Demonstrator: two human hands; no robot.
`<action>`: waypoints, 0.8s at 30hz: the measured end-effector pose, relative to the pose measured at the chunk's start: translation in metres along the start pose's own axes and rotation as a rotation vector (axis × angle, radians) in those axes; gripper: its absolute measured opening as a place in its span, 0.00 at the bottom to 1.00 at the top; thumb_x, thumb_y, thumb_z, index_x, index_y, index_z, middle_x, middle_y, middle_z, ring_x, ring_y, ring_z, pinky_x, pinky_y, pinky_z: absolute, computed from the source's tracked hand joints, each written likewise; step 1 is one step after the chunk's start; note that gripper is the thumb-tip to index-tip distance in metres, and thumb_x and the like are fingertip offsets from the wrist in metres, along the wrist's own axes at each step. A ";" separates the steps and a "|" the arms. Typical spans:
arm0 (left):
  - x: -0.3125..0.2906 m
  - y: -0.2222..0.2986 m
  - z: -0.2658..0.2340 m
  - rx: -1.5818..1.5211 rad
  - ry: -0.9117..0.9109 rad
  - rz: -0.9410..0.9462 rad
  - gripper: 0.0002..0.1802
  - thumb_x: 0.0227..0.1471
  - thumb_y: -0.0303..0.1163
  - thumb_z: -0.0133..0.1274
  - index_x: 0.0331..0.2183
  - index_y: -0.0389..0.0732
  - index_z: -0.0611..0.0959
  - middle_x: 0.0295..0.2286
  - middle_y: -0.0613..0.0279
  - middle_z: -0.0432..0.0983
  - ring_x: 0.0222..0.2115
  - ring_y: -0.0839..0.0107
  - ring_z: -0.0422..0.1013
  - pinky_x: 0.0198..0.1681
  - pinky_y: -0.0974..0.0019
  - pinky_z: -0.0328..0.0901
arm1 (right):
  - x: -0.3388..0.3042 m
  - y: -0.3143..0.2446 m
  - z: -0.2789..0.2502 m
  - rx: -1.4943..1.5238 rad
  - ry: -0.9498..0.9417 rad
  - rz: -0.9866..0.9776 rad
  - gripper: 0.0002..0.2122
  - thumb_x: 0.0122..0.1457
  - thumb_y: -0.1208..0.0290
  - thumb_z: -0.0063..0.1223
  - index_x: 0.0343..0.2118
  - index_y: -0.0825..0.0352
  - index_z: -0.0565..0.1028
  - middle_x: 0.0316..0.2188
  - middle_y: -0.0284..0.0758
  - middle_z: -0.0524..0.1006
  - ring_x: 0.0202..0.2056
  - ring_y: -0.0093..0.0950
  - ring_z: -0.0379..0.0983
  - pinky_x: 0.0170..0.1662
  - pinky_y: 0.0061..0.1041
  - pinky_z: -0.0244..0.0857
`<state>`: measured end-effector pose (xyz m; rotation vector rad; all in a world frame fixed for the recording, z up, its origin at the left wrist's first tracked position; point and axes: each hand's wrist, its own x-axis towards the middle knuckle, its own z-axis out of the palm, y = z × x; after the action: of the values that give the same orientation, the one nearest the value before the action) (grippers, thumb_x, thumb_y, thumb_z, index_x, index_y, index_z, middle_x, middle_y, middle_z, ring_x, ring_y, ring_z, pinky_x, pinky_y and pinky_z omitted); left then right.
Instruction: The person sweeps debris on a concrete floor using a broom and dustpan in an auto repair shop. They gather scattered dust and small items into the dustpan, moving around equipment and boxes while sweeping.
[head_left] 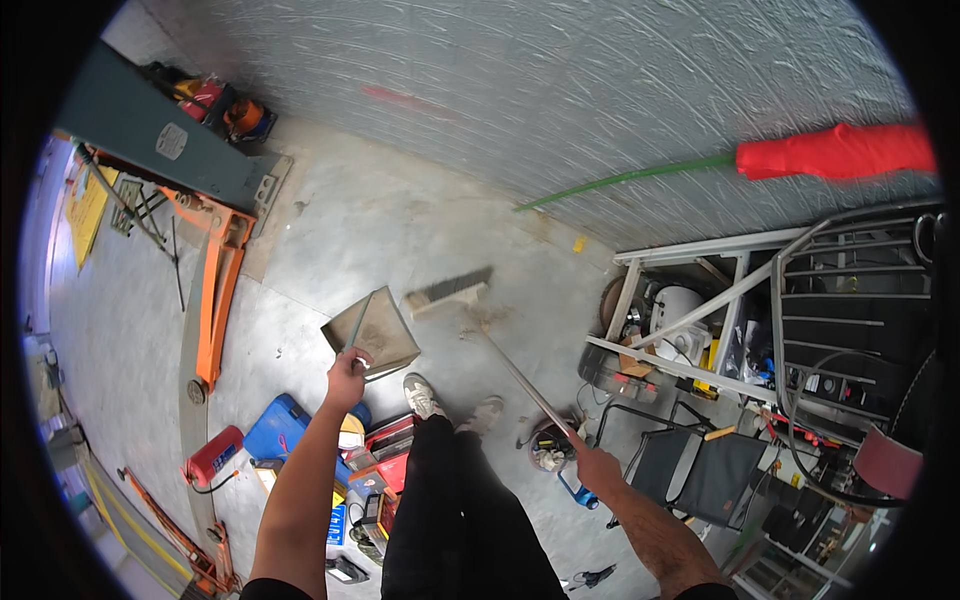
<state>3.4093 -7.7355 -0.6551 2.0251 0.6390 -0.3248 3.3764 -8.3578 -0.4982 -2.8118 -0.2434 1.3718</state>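
My left hand [347, 378] is closed around the thin handle of a long-handled dustpan [392, 337]. The dustpan's wide, dusty tray rests on the concrete floor just ahead of my feet. In my right hand [598, 468] I grip the metal stick of a broom [523, 383], slanting forward and left. Its broom head [447, 300], pale with dark bristles, is smeared by motion. The head lies on the floor beyond the dustpan's right corner, apart from it. A brownish patch, perhaps dust, blurs near the stick's lower end.
A grey foil-like wall [520, 100] runs along the back, with a red-wrapped green rod [835, 152] against it. Left stand a dark post [165, 140] and an orange jack-like frame [218, 300]. Tool cases [280, 425] lie near my left foot; a folding chair [690, 465] and metal rack stand right.
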 end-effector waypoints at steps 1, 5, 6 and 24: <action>0.004 -0.001 -0.001 -0.005 -0.029 0.007 0.13 0.62 0.19 0.56 0.42 0.46 0.89 0.35 0.57 0.81 0.38 0.64 0.80 0.45 0.58 0.74 | -0.018 0.013 0.000 -0.006 0.022 0.004 0.36 0.74 0.67 0.56 0.82 0.40 0.60 0.27 0.46 0.83 0.27 0.50 0.83 0.30 0.52 0.74; 0.018 0.007 -0.015 -0.003 -0.052 0.082 0.10 0.58 0.17 0.58 0.39 0.41 0.88 0.30 0.58 0.85 0.32 0.66 0.80 0.40 0.59 0.74 | -0.085 0.049 -0.001 0.000 0.118 0.100 0.35 0.73 0.63 0.59 0.82 0.40 0.62 0.27 0.45 0.84 0.27 0.50 0.82 0.29 0.54 0.73; 0.023 0.014 -0.020 0.037 -0.082 0.009 0.09 0.57 0.18 0.59 0.38 0.40 0.88 0.30 0.56 0.86 0.33 0.65 0.81 0.41 0.59 0.75 | -0.098 0.055 0.001 0.002 0.108 0.140 0.35 0.74 0.61 0.59 0.82 0.40 0.62 0.26 0.45 0.83 0.27 0.51 0.83 0.31 0.56 0.74; 0.130 0.132 0.060 0.362 -0.754 0.167 0.13 0.60 0.18 0.60 0.44 0.43 0.90 0.31 0.60 0.84 0.34 0.68 0.79 0.41 0.59 0.74 | 0.057 -0.016 0.097 1.350 0.090 0.518 0.42 0.73 0.73 0.56 0.84 0.54 0.48 0.31 0.48 0.83 0.18 0.33 0.80 0.23 0.39 0.79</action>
<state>3.5930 -7.8017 -0.6517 2.0561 -0.0675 -1.0938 3.3328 -8.3400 -0.6012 -1.7427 1.0466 0.8362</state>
